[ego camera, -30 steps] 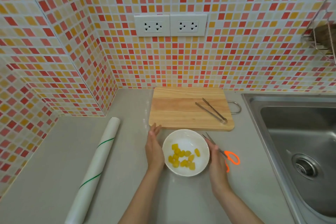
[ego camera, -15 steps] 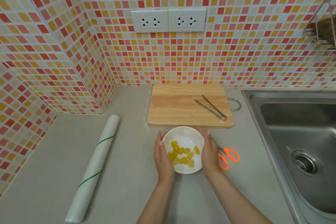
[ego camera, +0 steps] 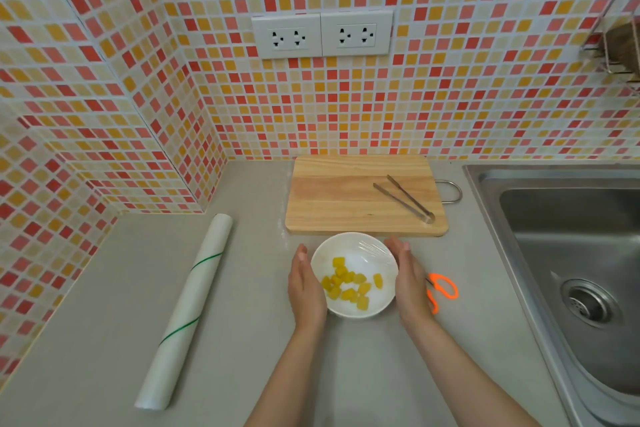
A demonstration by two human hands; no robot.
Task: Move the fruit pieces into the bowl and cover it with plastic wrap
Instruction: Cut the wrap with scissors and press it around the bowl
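Observation:
A white bowl (ego camera: 349,250) stands on the grey counter in front of the wooden cutting board (ego camera: 332,201). Several yellow fruit pieces (ego camera: 348,282) lie inside it. Clear plastic wrap (ego camera: 375,248) is stretched over its top and glints at the far right rim. My left hand (ego camera: 304,284) lies flat against the bowl's left side, fingers straight. My right hand (ego camera: 408,277) presses against the right side in the same way. Both palms face the bowl.
A roll of plastic wrap (ego camera: 188,308) lies at the left. Metal tongs (ego camera: 405,198) rest on the cutting board. Orange scissors (ego camera: 443,289) lie just right of my right hand. A steel sink (ego camera: 568,253) fills the right side. Tiled walls stand behind and left.
Both hands moved in from a wider spread to press on the bowl's sides. The bowl sits slightly closer to me than one second ago.

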